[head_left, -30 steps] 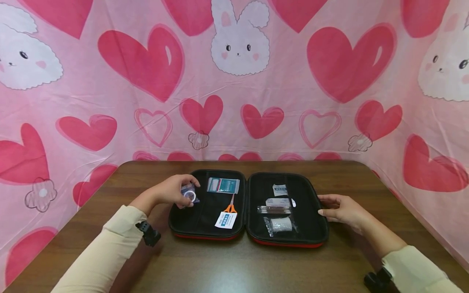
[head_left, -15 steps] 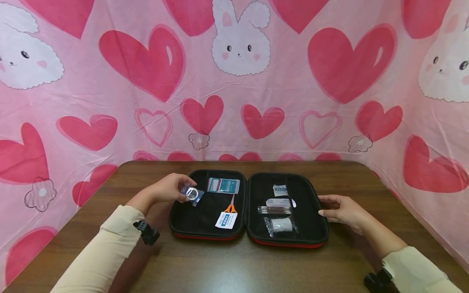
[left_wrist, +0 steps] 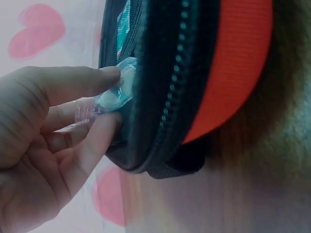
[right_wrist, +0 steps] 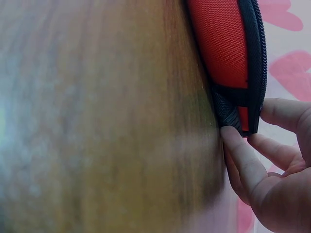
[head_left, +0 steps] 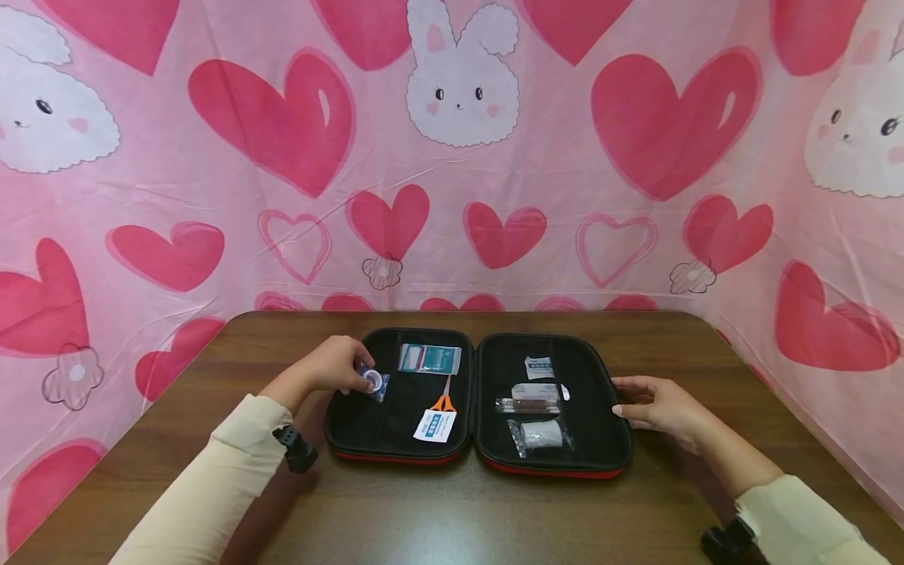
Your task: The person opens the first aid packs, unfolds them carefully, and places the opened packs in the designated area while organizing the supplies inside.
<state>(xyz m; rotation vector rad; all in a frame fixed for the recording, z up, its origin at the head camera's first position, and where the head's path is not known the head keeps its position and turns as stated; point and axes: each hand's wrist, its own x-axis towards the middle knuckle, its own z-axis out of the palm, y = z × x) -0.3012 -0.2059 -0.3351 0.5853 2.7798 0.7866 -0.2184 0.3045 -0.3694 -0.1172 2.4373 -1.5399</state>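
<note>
A black case (head_left: 399, 451) with a red outer shell lies unfolded flat on the table. Over its left half, my left hand (head_left: 335, 367) pinches a small white roll of tape (head_left: 373, 380) in a clear and blue wrapper. In the left wrist view, the thumb and fingers of the left hand (left_wrist: 63, 126) hold this wrapper (left_wrist: 109, 99) just inside the zippered rim. My right hand (head_left: 664, 408) grips the case's right edge. The right wrist view has the right hand's fingers (right_wrist: 243, 160) at the case's zipper and black strap (right_wrist: 226, 110).
Orange-handled scissors (head_left: 443, 403), a white packet (head_left: 435, 425) and a teal packet (head_left: 429, 359) lie in the left half. The right half holds a wrapped bandage roll (head_left: 542, 434), a packet of thin sticks (head_left: 528, 406) and small packets. A heart-print cloth hangs behind the table (head_left: 395, 518).
The left hand has shifted slightly right and down over the case's left half, with the wrapped tape roll still in its fingers. The right hand stays at the case edge.
</note>
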